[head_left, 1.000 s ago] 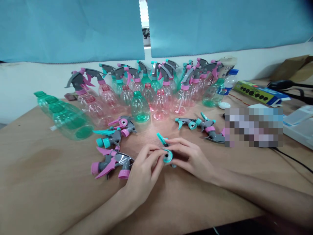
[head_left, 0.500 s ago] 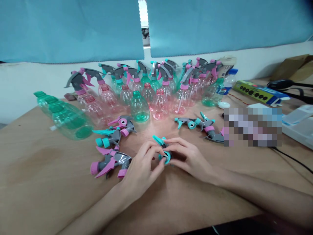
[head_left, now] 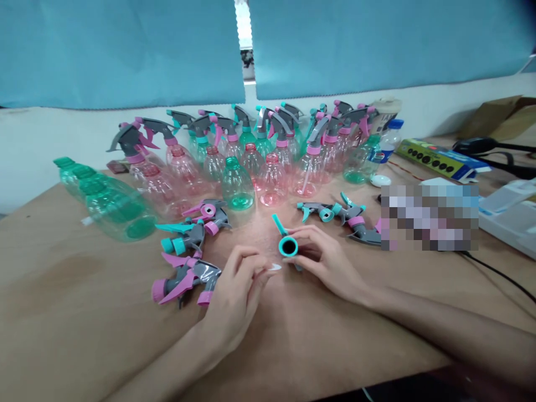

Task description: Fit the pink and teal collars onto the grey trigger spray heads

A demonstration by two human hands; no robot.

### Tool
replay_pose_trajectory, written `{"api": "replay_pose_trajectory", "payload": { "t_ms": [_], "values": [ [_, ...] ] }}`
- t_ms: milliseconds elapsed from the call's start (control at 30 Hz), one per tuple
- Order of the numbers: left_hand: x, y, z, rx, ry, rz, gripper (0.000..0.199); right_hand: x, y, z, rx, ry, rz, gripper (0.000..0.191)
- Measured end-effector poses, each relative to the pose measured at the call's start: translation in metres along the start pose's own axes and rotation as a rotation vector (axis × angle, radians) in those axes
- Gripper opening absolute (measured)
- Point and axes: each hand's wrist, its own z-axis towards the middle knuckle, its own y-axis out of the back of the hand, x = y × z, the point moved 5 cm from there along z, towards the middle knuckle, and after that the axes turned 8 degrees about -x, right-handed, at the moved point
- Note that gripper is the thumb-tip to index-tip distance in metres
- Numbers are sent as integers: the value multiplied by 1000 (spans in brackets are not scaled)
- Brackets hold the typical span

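Note:
Between thumb and fingers, my left hand (head_left: pixel 238 290) pinches a small white disc (head_left: pixel 274 267). Just right of it my right hand (head_left: pixel 330 262) holds a grey and teal spray head (head_left: pixel 288 246), its round collar facing me with a dark opening. The disc and the collar are apart. Pink and grey spray heads (head_left: pixel 190 282) lie beside my left hand, with a teal and grey one (head_left: pixel 184 237) behind them. More spray heads (head_left: pixel 329 211) lie beyond my right hand. Open-necked bottles, one green (head_left: pixel 238 187) and one pink (head_left: pixel 272 181), stand behind.
Many bottles with spray heads (head_left: pixel 314 162) stand along the back. Green bottles (head_left: pixel 119 206) cluster at the left. At the right are a blue-capped bottle (head_left: pixel 389 142), a white oval object (head_left: pixel 380 180), a yellow-green box (head_left: pixel 439 159), a black cable (head_left: pixel 494 268) and a clear plastic container (head_left: pixel 513 209).
My left hand has drawn left, away from the collar, with the white disc now showing in its fingers. The spray head in my right hand has turned, and its collar opening now shows dark.

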Motion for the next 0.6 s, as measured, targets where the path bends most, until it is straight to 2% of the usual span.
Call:
{"api": "replay_pose_trajectory", "payload": {
  "t_ms": [67, 200, 267, 467, 600],
  "values": [
    [2, 0, -3, 0, 75, -6, 10, -5, 3, 1, -46, -53, 41, 24],
    [6, -11, -9, 134, 236, -96, 17, -4, 2, 0, -39, -71, 64, 26],
    [6, -16, -11, 157, 326, -206, 18, -1, 1, 0, -36, -64, 56, 25],
    [10, -24, -12, 87, 642, -593, 16, 3, 1, 0, -30, -47, 22, 18],
    [16, -24, -10, 37, 768, -672, 23, 4, 0, 0, 5, -16, 3, 15]
  ]
}}
